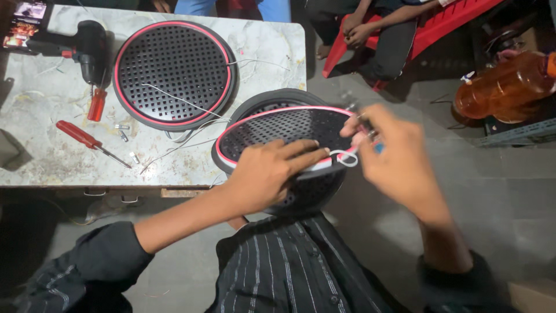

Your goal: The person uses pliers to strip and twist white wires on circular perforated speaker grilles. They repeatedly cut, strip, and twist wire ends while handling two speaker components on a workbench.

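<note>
On the counter (35, 156) at far left lie a black drill (87, 49) and two red screwdrivers (87, 139), then a round black grille (174, 72) with a red rim, thin wires trailing off it. A second grille (278, 124) is held over the person's lap, its far edge at the counter's corner. The left hand (263, 174) lies flat on its near rim, fingers pressed together. The right hand (394, 156), blurred, pinches a white loop (347, 157) at the rim. Far right stands an orange bottle (504, 87).
</note>
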